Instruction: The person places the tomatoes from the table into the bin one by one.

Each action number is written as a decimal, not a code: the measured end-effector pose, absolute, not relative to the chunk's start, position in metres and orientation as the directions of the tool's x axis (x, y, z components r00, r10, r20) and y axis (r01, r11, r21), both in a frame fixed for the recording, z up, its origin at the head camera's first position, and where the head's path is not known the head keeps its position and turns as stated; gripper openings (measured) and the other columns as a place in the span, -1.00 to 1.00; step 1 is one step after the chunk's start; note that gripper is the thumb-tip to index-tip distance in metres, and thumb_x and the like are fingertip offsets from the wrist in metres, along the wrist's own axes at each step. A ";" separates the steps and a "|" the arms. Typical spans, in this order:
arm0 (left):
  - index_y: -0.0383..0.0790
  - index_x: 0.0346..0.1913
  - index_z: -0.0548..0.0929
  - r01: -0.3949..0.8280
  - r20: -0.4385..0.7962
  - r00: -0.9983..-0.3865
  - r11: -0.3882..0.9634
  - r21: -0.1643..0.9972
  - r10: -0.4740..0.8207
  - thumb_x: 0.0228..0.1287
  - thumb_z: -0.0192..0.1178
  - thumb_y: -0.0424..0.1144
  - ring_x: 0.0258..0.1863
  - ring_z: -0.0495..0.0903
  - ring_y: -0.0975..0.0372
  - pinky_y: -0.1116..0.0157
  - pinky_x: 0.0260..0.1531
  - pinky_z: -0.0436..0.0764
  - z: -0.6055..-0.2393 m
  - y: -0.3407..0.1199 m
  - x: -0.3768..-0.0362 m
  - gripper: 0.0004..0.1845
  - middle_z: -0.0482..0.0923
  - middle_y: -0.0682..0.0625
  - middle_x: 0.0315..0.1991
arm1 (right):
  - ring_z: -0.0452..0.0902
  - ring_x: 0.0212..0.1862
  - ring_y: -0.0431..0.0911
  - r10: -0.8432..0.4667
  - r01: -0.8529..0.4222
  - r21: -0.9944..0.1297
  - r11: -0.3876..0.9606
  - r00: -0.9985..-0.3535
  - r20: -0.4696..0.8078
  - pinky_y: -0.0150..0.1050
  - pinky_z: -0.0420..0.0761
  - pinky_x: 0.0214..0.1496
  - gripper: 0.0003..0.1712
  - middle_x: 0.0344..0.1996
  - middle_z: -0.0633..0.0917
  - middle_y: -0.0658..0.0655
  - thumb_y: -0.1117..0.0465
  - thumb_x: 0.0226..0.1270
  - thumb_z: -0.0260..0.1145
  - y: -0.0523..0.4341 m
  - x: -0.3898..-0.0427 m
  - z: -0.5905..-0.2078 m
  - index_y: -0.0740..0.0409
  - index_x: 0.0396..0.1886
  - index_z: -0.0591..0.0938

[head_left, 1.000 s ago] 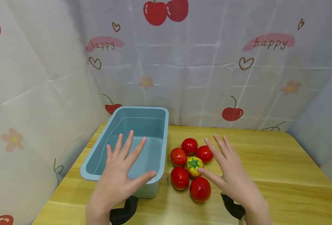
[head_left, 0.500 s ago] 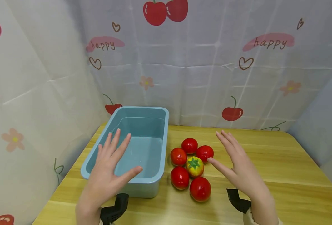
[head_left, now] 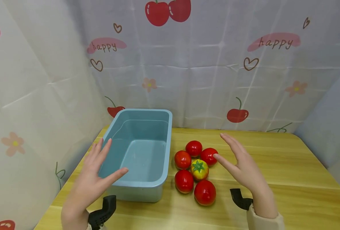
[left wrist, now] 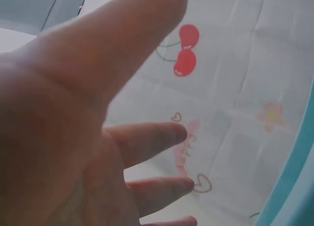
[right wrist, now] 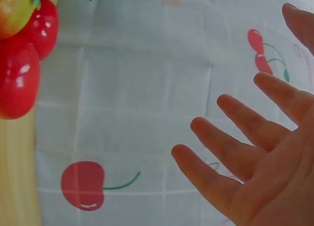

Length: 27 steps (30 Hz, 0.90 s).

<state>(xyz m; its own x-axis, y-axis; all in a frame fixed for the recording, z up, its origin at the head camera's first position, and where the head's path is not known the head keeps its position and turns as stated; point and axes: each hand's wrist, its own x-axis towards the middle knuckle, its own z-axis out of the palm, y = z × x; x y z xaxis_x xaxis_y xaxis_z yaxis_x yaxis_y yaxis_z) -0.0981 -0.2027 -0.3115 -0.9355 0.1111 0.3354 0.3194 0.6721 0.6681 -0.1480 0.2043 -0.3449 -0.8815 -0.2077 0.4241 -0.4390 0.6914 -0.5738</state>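
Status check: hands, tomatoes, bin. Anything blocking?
Left hand open, holding nothing, over the blue bin's left rim. Right hand open, empty, beside the tomatoes. Six tomatoes clustered on the table, right of the bin. Nothing in between.

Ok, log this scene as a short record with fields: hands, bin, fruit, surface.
left hand: open, fingers straight, over the bin's left rim, holding nothing
right hand: open, beside the tomatoes, holding nothing
bin: blue plastic, nothing inside
red tomatoes: five, clustered right of the bin
yellow-red tomato: green calyx, middle of the cluster
table: light wood
backdrop: cherry-print sheet
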 end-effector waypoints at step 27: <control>0.01 0.50 -0.06 0.216 0.177 -0.975 0.752 0.623 0.134 -0.12 0.45 0.14 0.40 -0.17 -0.20 -0.31 0.07 0.13 -0.325 -0.238 -0.103 0.18 -0.30 -0.15 0.49 | 0.19 0.30 0.19 -0.174 -0.307 -0.708 0.636 -0.951 0.256 0.24 0.24 0.22 -0.30 0.32 0.30 0.23 -0.11 0.33 0.19 0.213 -0.191 -0.405 0.07 0.38 0.30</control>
<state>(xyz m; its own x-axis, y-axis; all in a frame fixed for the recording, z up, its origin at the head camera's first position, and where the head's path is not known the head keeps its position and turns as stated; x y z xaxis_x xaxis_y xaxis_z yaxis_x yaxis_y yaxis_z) -0.1031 -0.2376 -0.3249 -0.9751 0.1336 0.1771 0.2161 0.7521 0.6226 -0.1907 0.2126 -0.4047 -0.9509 -0.1743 0.2556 -0.3068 0.6362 -0.7078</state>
